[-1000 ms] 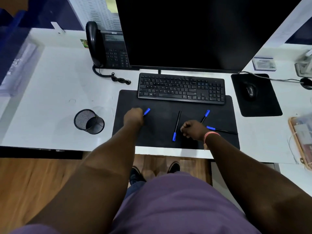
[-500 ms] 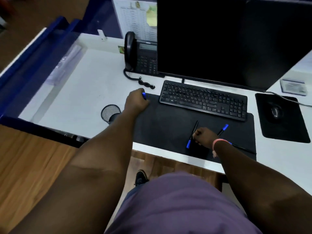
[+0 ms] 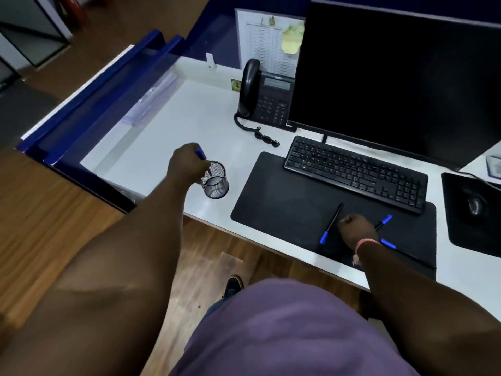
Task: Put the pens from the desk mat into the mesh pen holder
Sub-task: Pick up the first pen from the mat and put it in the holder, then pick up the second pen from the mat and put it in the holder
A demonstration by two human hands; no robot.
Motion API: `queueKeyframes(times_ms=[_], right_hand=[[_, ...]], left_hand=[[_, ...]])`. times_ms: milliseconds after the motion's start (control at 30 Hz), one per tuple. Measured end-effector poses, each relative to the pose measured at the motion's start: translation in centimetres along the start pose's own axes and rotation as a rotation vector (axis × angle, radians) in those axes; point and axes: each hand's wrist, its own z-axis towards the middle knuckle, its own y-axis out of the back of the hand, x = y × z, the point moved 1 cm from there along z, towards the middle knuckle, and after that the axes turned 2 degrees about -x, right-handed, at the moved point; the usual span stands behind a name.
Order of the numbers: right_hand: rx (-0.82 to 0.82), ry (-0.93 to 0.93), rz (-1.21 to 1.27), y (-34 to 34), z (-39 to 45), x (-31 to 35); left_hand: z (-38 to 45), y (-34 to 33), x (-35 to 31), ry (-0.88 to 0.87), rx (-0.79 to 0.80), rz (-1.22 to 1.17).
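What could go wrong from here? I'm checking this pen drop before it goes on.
1. The left hand holds a blue-capped pen tilted over the mesh pen holder, tip at its rim; released at this slant it might catch the rim and tip the light holder.
2. The holder stands near the desk's front edge, so a knock could send it off.
3. The right hand rests among three pens on the desk mat and could nudge one away.

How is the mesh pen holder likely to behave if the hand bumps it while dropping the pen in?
The mesh pen holder looks light: thin open wire and nearly empty. A nudge from the left hand would probably slide or tip it on the smooth desk.
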Motion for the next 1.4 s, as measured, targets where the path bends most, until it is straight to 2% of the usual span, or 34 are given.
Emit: queueKeyframes(times_ms=[133,333,533,800,967,1100,1400], right_hand=[[0.021,-0.021,0.027,-0.2,-0.4,-0.2],[-0.021,-0.121,0.074,0.0,-1.1,-1.7],[-0.018,-0.137,0.143,0.2,-1.3,-2.7],[-0.037,-0.151,0.192,0.6,-1.0,-2.4],[-0.046,-0.154,0.196,1.3,-1.1,-2.5],[-0.072,-0.176,0.195,2.5,-1.3,-3.2],[-0.099,-0.168,0.207,4.6,-1.1,-7.1]], left_hand=[[-1.0,-2.1,2.1,0.064,0.098,0.062],[0.0,-3.9,2.6,0.083,0.076,0.178],[1.1,-4.2,2.4,0.100,0.098,0.245],[2.4,-3.1,0.5,0.051,-0.085,0.189],[1.7,-3.9,-2.7,-0.077,-0.091,0.226],[0.0,-6.4,-5.3,-0.209,-0.037,0.255],[-4.6,-16.5,-8.9,-0.344,0.289,0.373]])
